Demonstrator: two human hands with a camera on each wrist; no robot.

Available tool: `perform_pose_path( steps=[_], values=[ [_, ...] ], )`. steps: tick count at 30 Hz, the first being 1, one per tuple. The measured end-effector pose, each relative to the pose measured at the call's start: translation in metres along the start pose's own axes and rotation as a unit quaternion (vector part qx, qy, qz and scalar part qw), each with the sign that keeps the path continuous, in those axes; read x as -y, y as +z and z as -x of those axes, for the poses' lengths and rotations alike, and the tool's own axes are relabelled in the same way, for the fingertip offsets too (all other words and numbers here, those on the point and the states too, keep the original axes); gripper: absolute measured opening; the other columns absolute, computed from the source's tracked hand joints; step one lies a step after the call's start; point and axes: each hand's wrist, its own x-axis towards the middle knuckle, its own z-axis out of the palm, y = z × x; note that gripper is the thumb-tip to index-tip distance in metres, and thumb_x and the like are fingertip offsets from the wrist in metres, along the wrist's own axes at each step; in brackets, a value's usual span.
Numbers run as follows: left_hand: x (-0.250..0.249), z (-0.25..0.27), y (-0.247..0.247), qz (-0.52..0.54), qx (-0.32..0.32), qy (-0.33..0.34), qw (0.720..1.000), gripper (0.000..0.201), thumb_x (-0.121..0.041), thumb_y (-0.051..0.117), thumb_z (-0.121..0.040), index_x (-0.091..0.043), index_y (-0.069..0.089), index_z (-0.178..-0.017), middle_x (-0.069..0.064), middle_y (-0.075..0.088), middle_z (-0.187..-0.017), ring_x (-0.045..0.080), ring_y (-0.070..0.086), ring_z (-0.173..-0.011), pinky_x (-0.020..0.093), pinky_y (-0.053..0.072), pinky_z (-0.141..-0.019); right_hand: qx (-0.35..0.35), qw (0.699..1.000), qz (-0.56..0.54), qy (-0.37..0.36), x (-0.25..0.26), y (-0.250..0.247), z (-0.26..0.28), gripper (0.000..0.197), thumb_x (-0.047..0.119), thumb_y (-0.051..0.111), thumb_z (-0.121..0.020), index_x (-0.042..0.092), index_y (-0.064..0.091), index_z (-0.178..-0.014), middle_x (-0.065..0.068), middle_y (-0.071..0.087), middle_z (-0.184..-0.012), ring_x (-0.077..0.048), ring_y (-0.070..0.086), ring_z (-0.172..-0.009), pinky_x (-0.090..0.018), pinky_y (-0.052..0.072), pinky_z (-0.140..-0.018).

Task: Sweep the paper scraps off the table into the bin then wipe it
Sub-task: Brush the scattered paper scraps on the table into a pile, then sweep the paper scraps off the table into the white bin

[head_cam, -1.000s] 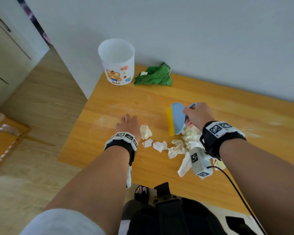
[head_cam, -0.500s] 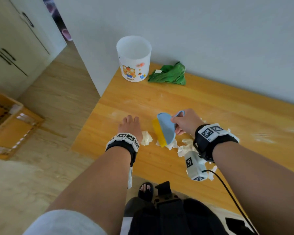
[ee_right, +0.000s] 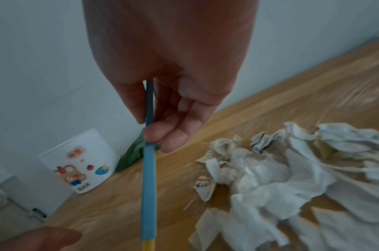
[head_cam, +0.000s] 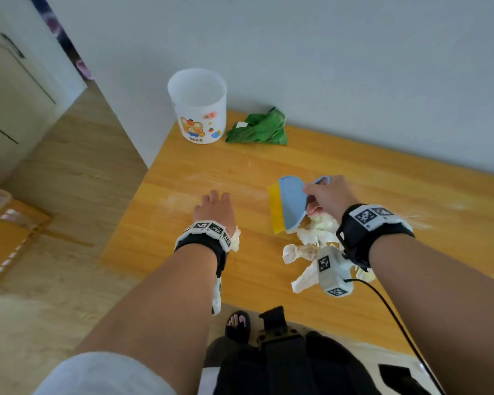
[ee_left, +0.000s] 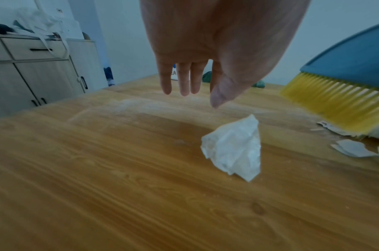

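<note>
My right hand (head_cam: 325,196) grips the loop handle of a blue brush (head_cam: 291,203) with yellow bristles, held on edge at the left side of the paper scraps (head_cam: 311,246). In the right wrist view my right hand (ee_right: 158,129) pinches the brush (ee_right: 148,186) beside the scraps (ee_right: 280,178). My left hand (head_cam: 214,208) lies open, palm down, just over the table (head_cam: 211,166). A crumpled scrap (ee_left: 233,147) sits under my left hand (ee_left: 190,91), with the brush (ee_left: 334,101) to its right. The white bin (head_cam: 197,106) stands at the far left corner.
A green cloth (head_cam: 258,128) lies bunched next to the bin against the wall. White dusty streaks mark the tabletop. The table's left edge drops to a wooden floor with a wooden crate (head_cam: 9,232) and cabinets (ee_left: 33,68).
The brush swung left towards my left hand over the small scraps, then came back to the right and a little up. My left hand stayed in place.
</note>
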Motion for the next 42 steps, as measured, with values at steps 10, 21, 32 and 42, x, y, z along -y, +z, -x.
perform_pose_path(
  steps=[10,21,32,42],
  values=[
    [0.057,0.020,0.009,0.021,0.006,-0.083,0.996,0.056,-0.010,0.053,-0.090,-0.013,0.034,-0.142,0.013,0.032,-0.147,0.032,0.035,-0.133,0.042,0.042,-0.101,0.158,0.985,0.051,-0.046,0.029,0.082,0.019,0.027,0.015,0.063,-0.090,-0.012,0.067,-0.091,-0.021,0.067,-0.062,-0.031,0.067,-0.061,-0.044,0.061,-0.074],
    [0.035,0.017,0.010,0.023,0.016,-0.051,0.998,0.055,-0.008,0.044,-0.095,-0.012,0.027,-0.147,0.014,0.027,-0.151,0.033,0.032,-0.136,0.043,0.042,-0.105,0.000,0.992,0.123,-0.017,0.004,0.036,0.005,0.023,0.010,0.057,-0.083,-0.009,0.062,-0.070,-0.029,0.068,-0.068,-0.036,0.069,-0.063,-0.053,0.059,-0.073],
    [-0.024,-0.008,-0.027,0.039,0.036,0.011,0.999,0.055,-0.005,0.047,-0.094,-0.011,0.030,-0.146,0.014,0.030,-0.149,0.035,0.035,-0.134,0.046,0.044,-0.103,-0.036,0.998,0.040,-0.012,-0.005,-0.039,0.003,0.017,0.009,0.060,-0.085,-0.004,0.066,-0.076,-0.020,0.066,-0.065,-0.027,0.062,-0.056,-0.040,0.059,-0.067],
    [-0.005,-0.039,-0.097,0.105,-0.069,-0.059,0.990,0.050,-0.008,0.045,-0.092,-0.011,0.037,-0.141,0.016,0.039,-0.144,0.035,0.044,-0.129,0.045,0.046,-0.098,-0.037,0.999,0.000,-0.040,0.009,-0.058,-0.024,0.015,0.008,0.059,-0.087,-0.005,0.065,-0.082,-0.019,0.065,-0.066,-0.026,0.060,-0.052,-0.040,0.058,-0.066]
  ],
)
